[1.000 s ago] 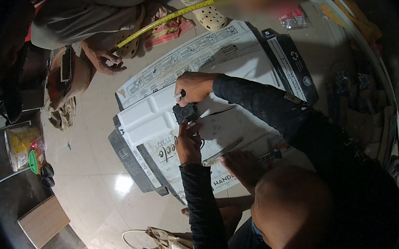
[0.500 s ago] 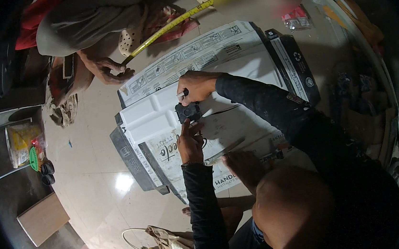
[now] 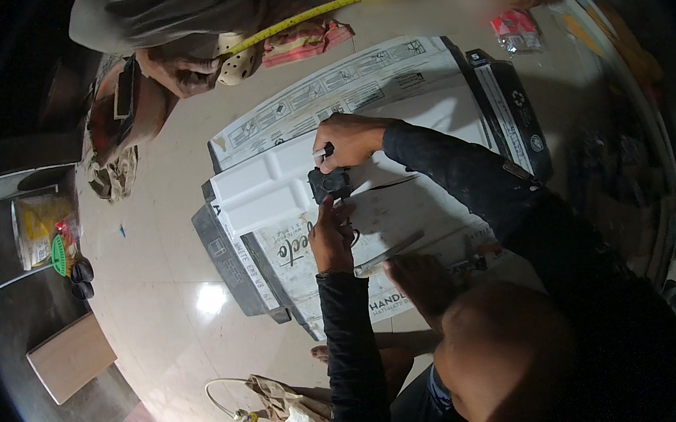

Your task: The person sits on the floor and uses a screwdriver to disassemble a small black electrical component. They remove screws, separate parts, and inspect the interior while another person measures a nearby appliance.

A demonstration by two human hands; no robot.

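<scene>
One black part (image 3: 330, 182), blocky, matt, perhaps round-holed.

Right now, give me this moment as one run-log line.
left hand: fingertips at black block | right hand: grips small pale object, beside block | nearby: white ridged panel, yellow tape measure

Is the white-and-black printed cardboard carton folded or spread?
Spread: the cardboard carton lies opened out on the beige tiled floor, black flaps out at left and right.
</scene>
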